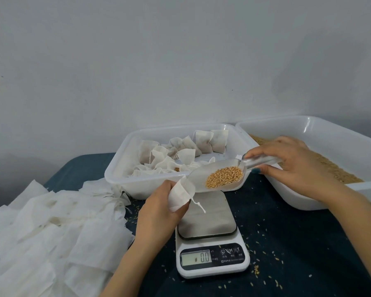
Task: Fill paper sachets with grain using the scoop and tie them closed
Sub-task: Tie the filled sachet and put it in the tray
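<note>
Head view: left hand grips an open paper sachet; right hand pinches the scoop handle, grain in its bowl, tip at the sachet's mouth.

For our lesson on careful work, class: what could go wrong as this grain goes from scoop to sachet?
The mouth of the sachet looks narrower than the scoop, so grain may spill onto the scale below. The left hand holds thin paper only; it might crumple shut or slip.
</note>
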